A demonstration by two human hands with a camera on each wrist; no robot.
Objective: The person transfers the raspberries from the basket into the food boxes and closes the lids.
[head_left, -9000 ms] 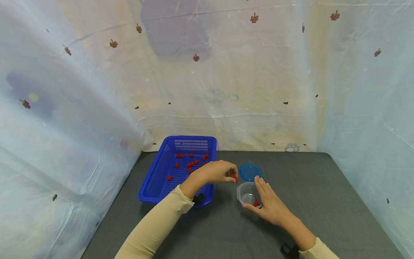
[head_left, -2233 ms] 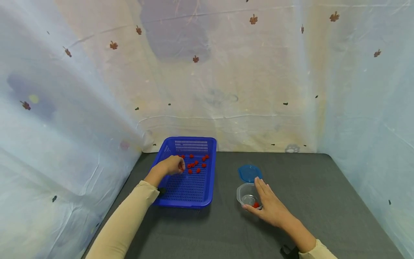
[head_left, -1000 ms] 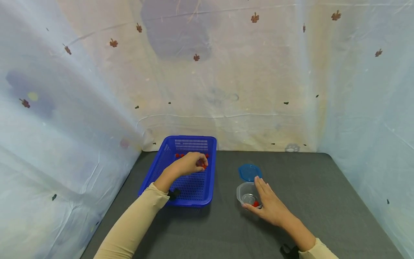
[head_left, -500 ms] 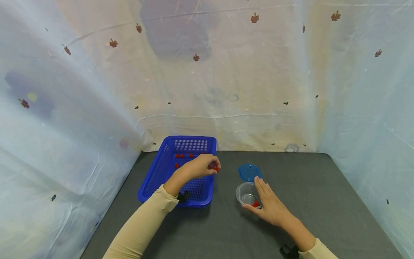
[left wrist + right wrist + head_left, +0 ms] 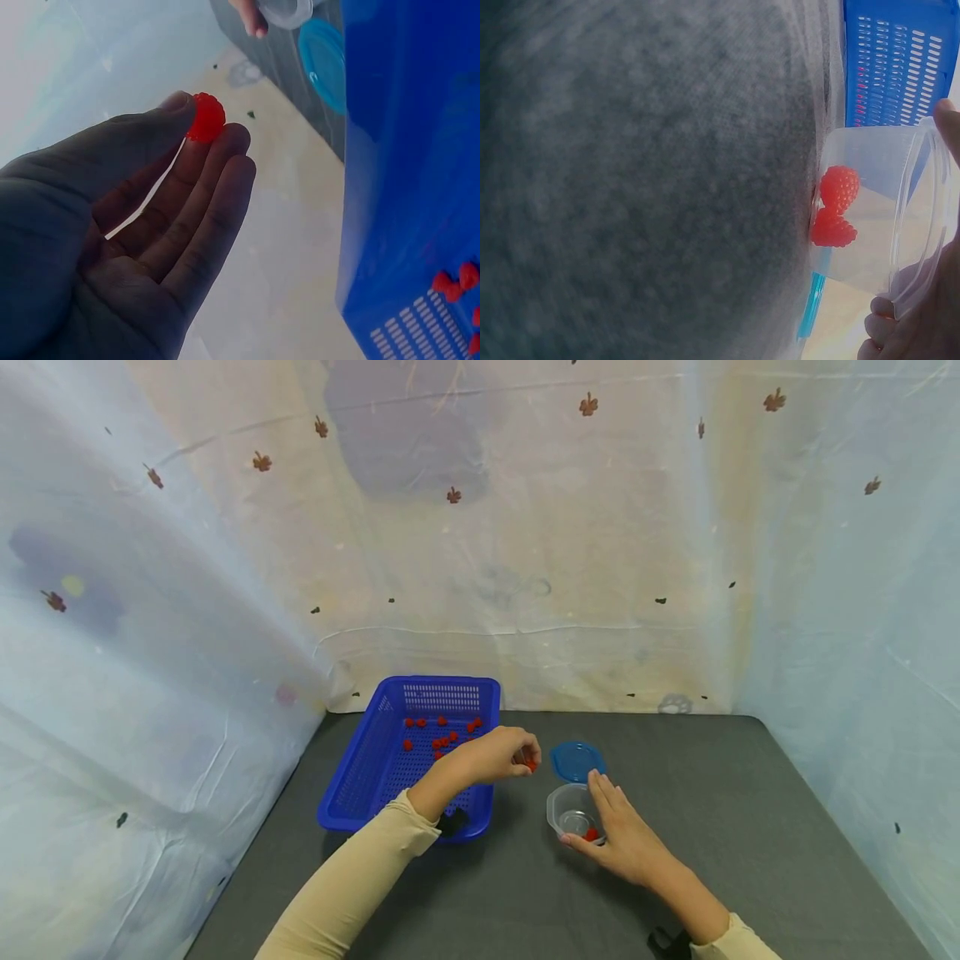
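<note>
My left hand [image 5: 487, 757] is just past the basket's right edge, over the table. Between its thumb and fingertips it pinches a red raspberry [image 5: 207, 118]; the other fingers are loosely bent. My right hand [image 5: 633, 839] holds a clear plastic container [image 5: 557, 814] from the right, its thumb at the near rim and its fingers along the far side. In the right wrist view, two raspberries [image 5: 840, 189] rest against each other in the container's bottom. A blue perforated basket [image 5: 341, 806] on the left bears several more raspberries [image 5: 444, 742], partly hidden by my left forearm.
A blue lid [image 5: 576, 762] lies flat on the dark grey table [image 5: 750, 827], just behind the container. Pale patterned sheeting [image 5: 525, 552] encloses the table at the back and both sides.
My left hand has moved from inside the basket rightward over its edge, carrying a raspberry. The raspberry seen near the basket's left front earlier is gone from there. My right hand stays at the container.
</note>
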